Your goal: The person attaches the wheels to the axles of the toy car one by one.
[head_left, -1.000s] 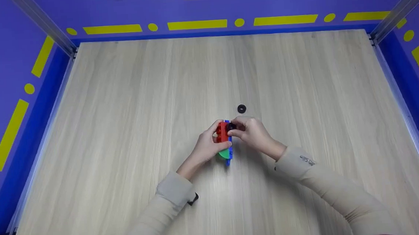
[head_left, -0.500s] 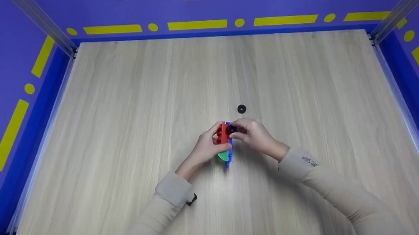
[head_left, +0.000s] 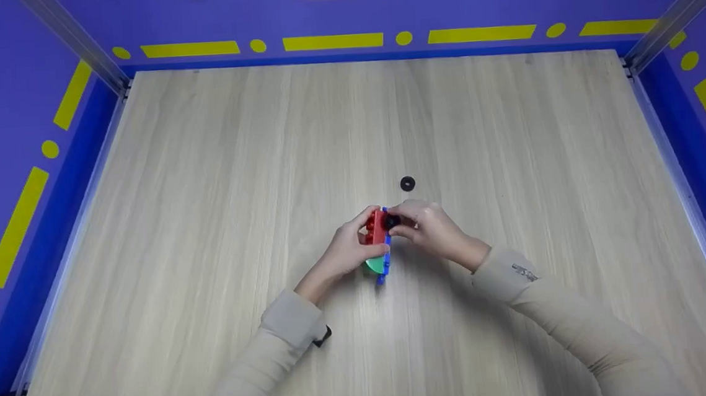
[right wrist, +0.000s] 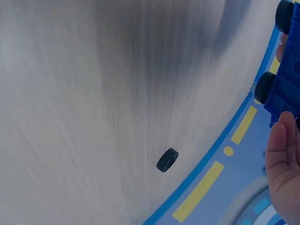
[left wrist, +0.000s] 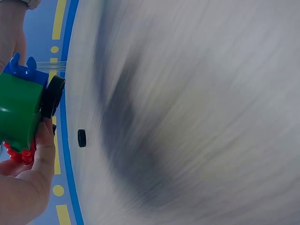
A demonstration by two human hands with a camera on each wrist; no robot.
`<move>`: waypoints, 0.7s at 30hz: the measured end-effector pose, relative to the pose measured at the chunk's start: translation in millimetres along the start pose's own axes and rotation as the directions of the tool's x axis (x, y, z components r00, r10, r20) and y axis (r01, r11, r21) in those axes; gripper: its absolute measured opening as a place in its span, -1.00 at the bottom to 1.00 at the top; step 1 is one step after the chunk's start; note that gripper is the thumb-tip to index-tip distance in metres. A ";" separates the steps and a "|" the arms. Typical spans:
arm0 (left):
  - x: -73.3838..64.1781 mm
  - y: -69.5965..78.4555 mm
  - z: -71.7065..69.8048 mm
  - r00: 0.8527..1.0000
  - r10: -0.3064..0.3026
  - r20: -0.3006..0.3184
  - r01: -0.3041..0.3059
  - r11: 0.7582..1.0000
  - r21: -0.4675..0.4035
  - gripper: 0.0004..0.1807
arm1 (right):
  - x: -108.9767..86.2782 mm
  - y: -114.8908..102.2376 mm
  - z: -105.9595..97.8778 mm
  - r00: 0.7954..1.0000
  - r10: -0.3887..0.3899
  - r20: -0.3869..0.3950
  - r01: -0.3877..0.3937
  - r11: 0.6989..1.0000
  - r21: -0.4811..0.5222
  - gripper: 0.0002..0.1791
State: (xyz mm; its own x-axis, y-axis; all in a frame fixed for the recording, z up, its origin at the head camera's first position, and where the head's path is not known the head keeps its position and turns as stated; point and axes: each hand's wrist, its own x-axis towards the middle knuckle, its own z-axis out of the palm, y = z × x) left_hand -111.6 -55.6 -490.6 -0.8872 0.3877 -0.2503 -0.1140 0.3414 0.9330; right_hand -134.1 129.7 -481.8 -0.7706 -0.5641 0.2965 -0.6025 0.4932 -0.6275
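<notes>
My left hand (head_left: 345, 248) grips a toy vehicle made of building blocks, held on its side above the table. It has a red block (head_left: 378, 226), a green rounded block (left wrist: 18, 105) and a blue wheeled base (right wrist: 286, 82) with hooks at one end. Black wheels (right wrist: 265, 87) sit along the base's edge. From the right, my right hand (head_left: 436, 232) pinches a black wheel (head_left: 392, 221) against the blue base, near its far end. Fingers hide part of that wheel. A loose black wheel (head_left: 408, 183) lies on the table just beyond both hands.
The wooden table (head_left: 233, 169) has metal rails along its sides. Blue panels (head_left: 340, 19) with yellow marks stand at the back and both sides. A small black piece (head_left: 323, 337) shows at the left sleeve's cuff.
Both hands have shifted slightly toward the person with the toy vehicle, whose near end has tilted a little to the left. The loose wheel has stayed in place.
</notes>
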 end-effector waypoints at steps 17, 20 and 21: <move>1.0 -0.6 -0.2 1.000 -0.009 0.022 0.009 1.000 0.010 -0.21 | -1.7 2.5 1.7 0.998 -0.064 -0.014 0.063 0.997 -0.053 -0.66; 1.3 -0.8 0.0 1.000 -0.003 0.023 0.002 1.000 0.023 -0.21 | -2.2 3.2 1.8 0.998 -0.070 -0.008 0.069 0.996 -0.055 -0.67; 1.5 -1.2 0.0 1.000 -0.001 0.023 0.001 1.000 0.028 -0.21 | -2.3 3.4 1.8 0.998 -0.070 -0.005 0.070 0.996 -0.058 -0.67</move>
State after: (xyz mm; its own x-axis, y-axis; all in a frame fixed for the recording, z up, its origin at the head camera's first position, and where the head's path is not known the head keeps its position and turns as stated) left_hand -112.7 -55.4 -492.0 -0.8765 0.4068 -0.2574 -0.1021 0.3654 0.9252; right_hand -134.0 131.5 -486.0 -0.7275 -0.5942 0.3430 -0.6656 0.4901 -0.5628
